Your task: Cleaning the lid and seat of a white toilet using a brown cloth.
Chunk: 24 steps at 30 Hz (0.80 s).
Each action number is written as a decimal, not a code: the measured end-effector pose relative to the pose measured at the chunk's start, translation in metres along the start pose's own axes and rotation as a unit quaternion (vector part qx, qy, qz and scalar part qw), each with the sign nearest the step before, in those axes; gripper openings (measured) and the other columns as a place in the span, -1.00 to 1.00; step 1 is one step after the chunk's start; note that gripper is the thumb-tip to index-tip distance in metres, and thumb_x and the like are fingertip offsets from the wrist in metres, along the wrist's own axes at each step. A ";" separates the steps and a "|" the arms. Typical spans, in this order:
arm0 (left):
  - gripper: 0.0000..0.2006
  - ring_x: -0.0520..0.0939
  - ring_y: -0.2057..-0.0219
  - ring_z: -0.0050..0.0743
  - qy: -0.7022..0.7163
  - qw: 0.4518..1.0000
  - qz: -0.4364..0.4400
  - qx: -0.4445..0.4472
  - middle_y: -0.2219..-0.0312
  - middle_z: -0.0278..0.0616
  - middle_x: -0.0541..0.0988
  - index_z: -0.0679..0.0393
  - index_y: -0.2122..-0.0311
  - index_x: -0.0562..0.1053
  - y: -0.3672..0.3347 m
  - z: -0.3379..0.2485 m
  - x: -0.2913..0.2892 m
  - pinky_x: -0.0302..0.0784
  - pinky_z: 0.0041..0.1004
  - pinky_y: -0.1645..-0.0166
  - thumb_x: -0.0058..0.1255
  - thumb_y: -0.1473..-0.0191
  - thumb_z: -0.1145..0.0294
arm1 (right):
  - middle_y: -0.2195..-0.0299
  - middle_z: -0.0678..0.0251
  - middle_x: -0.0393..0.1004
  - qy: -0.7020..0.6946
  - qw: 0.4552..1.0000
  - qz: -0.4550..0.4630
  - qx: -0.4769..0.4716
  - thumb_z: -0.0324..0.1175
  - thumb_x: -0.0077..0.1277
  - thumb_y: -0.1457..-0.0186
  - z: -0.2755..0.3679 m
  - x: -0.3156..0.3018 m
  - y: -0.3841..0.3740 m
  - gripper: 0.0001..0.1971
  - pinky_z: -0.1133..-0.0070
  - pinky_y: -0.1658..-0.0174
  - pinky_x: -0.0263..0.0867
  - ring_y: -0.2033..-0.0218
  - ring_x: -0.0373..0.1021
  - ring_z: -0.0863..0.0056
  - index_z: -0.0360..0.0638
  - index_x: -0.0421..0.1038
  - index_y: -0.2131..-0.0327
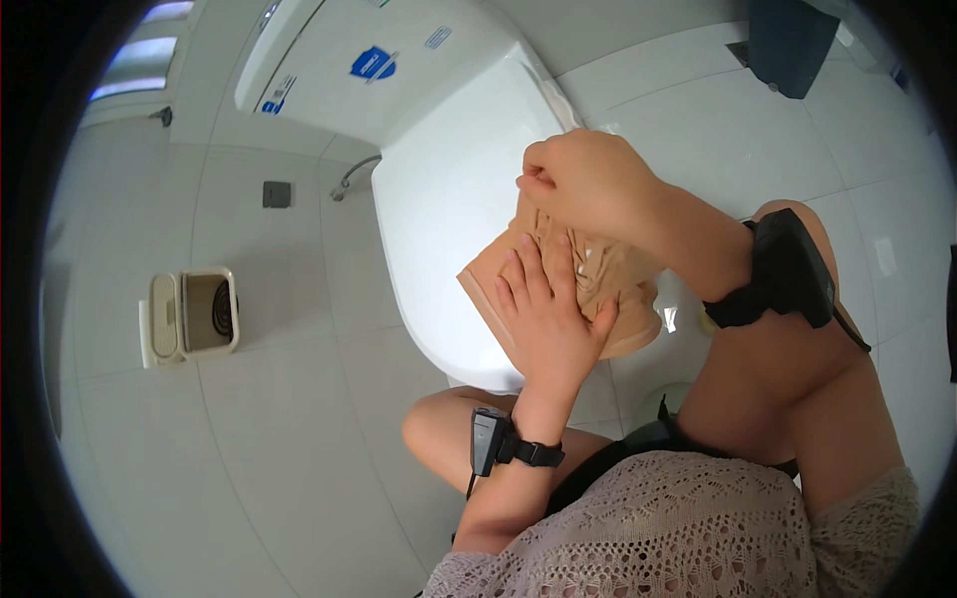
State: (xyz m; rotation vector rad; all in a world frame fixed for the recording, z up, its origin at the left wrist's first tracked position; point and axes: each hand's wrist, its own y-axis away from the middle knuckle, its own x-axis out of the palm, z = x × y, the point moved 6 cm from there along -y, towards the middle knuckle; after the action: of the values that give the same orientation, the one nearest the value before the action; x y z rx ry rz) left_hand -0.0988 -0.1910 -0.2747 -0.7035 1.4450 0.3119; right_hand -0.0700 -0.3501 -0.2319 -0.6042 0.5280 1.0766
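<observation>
Cloth (608, 274), one tan folded piece, lies on the closed toilet lid (449, 199), near its front right edge. My left hand (546, 304) presses flat on it, fingers spread. My right hand (588, 179) is closed, pinching the cloth's far edge. Left of the toilet lid, on the floor tiles (299, 419), stands one small bin (191, 316), its lid open; its contents I cannot make out.

Open floor tiles (299, 419) are being left free on the left; only a small bin (194, 316) is standing there, well apart from the toilet lid (439, 199).
</observation>
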 end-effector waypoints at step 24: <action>-0.36 0.10 -0.29 0.02 0.131 0.980 -0.065 -0.136 -0.29 0.13 0.01 0.22 -0.34 -0.13 0.126 0.249 0.047 0.00 -0.24 -0.34 -0.34 -0.33 0.08 | 0.55 0.27 0.49 0.023 0.997 0.048 0.050 -0.23 0.00 -0.08 -0.011 0.016 0.009 -0.77 0.44 0.34 0.31 0.47 0.41 0.29 -0.21 0.50 0.40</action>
State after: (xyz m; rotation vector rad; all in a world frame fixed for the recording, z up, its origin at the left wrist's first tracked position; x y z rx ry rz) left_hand 0.0295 0.0466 -0.3582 -1.0899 1.6128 0.3279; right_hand -0.0732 -0.3439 -0.2525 -0.5209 0.6535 1.1216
